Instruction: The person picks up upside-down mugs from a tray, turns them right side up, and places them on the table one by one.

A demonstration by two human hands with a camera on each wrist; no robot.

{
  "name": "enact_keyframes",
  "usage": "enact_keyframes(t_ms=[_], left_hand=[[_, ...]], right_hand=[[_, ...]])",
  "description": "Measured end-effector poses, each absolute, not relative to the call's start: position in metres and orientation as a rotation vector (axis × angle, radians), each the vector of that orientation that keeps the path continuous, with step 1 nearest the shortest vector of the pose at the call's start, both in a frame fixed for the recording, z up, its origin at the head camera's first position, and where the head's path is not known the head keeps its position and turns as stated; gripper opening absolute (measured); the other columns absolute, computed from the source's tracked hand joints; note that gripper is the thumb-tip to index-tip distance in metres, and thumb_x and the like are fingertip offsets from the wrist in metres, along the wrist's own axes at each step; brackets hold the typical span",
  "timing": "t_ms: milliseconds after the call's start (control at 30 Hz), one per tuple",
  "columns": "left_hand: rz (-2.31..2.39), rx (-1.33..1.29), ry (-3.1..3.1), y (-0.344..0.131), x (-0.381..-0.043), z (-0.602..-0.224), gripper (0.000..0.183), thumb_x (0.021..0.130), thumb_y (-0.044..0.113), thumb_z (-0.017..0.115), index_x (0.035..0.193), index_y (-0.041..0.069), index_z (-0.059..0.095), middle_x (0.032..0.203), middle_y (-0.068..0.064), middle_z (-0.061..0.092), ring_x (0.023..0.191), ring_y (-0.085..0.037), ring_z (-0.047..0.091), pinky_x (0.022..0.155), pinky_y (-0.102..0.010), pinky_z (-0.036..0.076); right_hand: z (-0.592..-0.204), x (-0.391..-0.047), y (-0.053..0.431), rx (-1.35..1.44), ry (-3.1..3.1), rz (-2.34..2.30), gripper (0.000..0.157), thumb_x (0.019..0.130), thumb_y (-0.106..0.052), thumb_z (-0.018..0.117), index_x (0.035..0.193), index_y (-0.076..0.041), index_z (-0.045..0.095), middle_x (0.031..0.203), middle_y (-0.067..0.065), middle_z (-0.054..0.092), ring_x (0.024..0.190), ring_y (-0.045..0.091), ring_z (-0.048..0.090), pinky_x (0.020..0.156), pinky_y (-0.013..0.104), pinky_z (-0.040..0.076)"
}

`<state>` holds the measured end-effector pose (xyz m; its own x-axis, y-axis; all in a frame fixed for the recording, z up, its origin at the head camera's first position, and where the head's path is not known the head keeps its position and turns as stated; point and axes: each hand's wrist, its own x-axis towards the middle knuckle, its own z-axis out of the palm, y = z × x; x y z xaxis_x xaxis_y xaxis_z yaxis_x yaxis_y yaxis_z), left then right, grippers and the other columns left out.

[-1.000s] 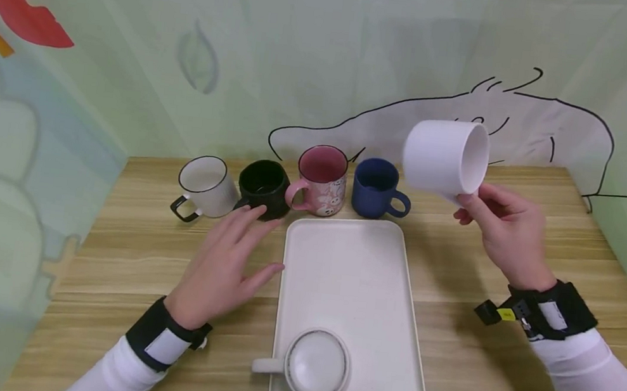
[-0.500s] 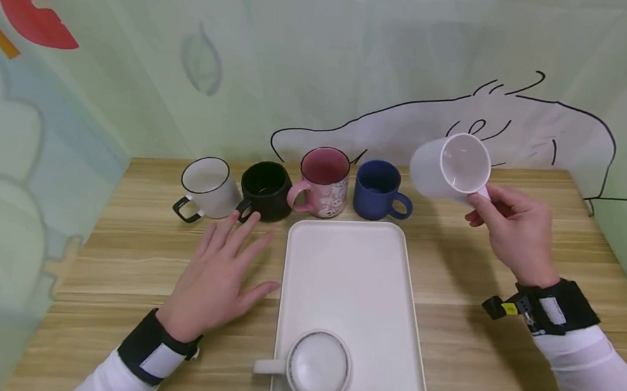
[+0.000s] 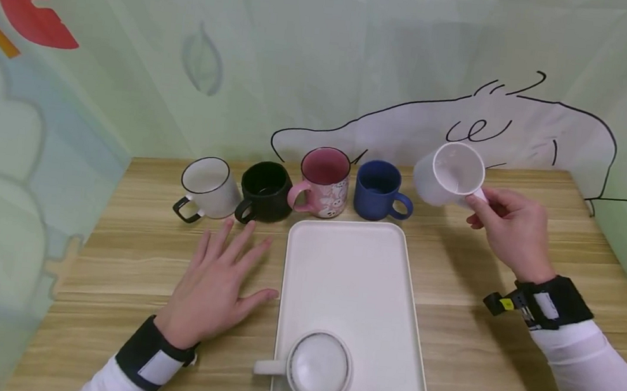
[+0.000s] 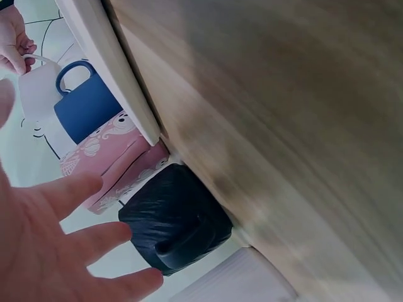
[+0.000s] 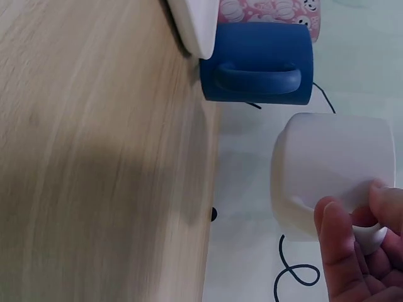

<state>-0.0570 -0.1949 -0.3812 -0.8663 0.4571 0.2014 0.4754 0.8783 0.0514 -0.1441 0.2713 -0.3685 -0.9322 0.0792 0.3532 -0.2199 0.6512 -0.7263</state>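
My right hand pinches the handle of a white mug and holds it up at the back right, beside a blue mug. The white mug is slightly tilted, its mouth facing up and toward me. In the right wrist view, thumb and fingers close on the handle of the white mug. My left hand is spread with nothing in it, left of the tray. Its fingertips lie just in front of a black mug; the left wrist view shows the black mug beyond the fingers.
A white tray lies in the middle, bearing an upside-down white mug whose handle sticks out past its left edge. A pink mug and a black-rimmed white mug stand in the back row. A printed cloth hangs behind the table.
The white mug in my right hand has turned from lying sideways to nearly upright and come lower. My left hand has drawn back from the black mug toward me, fingers spread.
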Motion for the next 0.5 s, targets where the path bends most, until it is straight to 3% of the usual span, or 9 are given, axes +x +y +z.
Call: enact_keyframes(t_ms=[500], left_hand=[[-0.165,-0.632,-2.971,-0.201,-0.05,-0.391,0.085,0.089,0.08,0.039,0.152,0.022,0.045,0.163,-0.011,0.021,0.145,-0.048,0.014,0.109,-0.071,0.012]], right_hand=[[-0.378,-0.155,0.264,0.175,-2.635,1.093,0.031,0.094,-0.028,0.069,0.111,-0.003,0.073,0.088,0.012,0.07,0.065,0.02,0.066,0.054,0.019,0.052]])
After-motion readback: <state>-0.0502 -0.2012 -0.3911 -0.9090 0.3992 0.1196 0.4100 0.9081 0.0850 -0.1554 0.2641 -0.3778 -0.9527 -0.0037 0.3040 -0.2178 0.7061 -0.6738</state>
